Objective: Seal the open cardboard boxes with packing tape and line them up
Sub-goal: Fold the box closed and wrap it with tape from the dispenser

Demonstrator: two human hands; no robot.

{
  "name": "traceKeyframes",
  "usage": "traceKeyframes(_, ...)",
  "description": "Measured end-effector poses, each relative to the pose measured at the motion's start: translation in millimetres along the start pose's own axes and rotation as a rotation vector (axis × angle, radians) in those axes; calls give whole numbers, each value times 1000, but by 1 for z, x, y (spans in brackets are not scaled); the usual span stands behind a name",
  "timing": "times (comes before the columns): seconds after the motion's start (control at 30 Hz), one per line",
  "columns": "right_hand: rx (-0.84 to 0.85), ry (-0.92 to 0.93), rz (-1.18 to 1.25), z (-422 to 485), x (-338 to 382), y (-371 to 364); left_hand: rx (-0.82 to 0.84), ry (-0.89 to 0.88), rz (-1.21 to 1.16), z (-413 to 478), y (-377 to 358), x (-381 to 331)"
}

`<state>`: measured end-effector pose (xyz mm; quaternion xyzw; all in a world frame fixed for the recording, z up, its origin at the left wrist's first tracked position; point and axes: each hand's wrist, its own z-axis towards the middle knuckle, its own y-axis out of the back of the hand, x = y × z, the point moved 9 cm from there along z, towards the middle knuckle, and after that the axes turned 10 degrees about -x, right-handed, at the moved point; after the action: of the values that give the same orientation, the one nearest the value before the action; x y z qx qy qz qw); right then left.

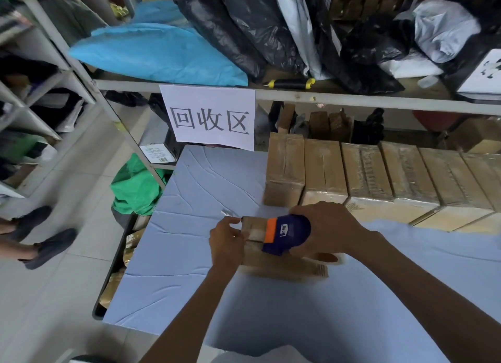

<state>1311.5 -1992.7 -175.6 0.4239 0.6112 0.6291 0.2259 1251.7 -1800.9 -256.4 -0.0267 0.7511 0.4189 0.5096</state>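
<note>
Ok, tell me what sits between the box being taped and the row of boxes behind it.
Head view: only a narrow strip of bare blue table cover separates the box being taped from the row of boxes.

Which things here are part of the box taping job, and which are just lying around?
Job: tape dispenser in right hand; box under left hand; row of boxes.
Lying about: paper sign, blue bag, black bags, green bag.

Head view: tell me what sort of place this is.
Likely a parcel depot or packing room. Metal shelving holds bagged parcels, a row of taped cardboard boxes lines the blue-covered table, and the right hand holds a tape dispenser.
</note>
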Motion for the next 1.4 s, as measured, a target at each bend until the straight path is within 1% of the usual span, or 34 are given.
traceKeyframes(0.1,14,45,-19,16,27,-5,50,53,24,8,7,8)
traceKeyframes(0.17,12,55,-46,23,34,-4,93,23,69,4,3,7)
traceKeyframes(0.23,3,61,-60,24,35,-3,67,-5,77,-2,2,8)
traceKeyframes(0.33,19,67,-44,21,33,-5,-2,20,51,-4,6,11)
traceKeyframes(0.4,48,59,-44,20,26,-3,-13,57,32,-2,6,15)
traceKeyframes(0.5,68,11,31,13,4,1,-47,68,39,-2,6,14)
traceKeyframes(0.63,39,-7,113,-2,-10,2,-59,49,69,-4,2,13)
traceKeyframes(0.8,32,10,129,-10,-12,-1,-38,88,51,-3,1,14)
traceKeyframes(0.93,62,-2,78,-23,-39,8,-56,95,43,-1,5,16)
traceKeyframes(1.0,76,-23,55,-35,-61,9,-58,88,27,-1,3,14)
traceKeyframes(1.07,68,-55,103,-46,-75,6,-64,74,37,-4,-2,12)
traceKeyframes(1.2,43,-59,206,-51,-82,-4,-47,19,37,-6,-6,12)
traceKeyframes(1.4,2,-35,221,-48,-87,-7,-12,2,6,-1,-3,13)
